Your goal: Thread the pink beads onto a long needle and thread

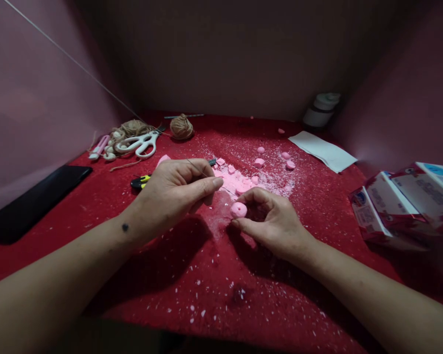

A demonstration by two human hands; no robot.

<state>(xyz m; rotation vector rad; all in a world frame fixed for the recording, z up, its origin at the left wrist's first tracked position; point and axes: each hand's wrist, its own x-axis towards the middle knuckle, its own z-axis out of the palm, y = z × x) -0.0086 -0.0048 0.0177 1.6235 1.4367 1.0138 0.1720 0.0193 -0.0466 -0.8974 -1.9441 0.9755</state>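
My left hand [184, 184] is closed in a pinch on a thin, dark needle-like wire [227, 190], which slants down toward the right. My right hand [271, 216] grips a round pink bead [238, 210] between thumb and fingers. A small dark hole shows in the bead's face. The wire's tip ends close to the bead; whether they touch I cannot tell. Just behind both hands lies a heap of pink crumbs and chunks [243, 184]. A black-and-yellow tool handle [140, 182] is partly hidden by my left hand.
White scissors [145, 145], a pink cutter [100, 146], pale beads and twine lie at the left, near a twine ball [182, 127]. A black flat object [37, 201] lies nearer. Pink lumps [259, 162], white paper [323, 150], a bottle [321, 110] and boxes [402, 201] are rightward.
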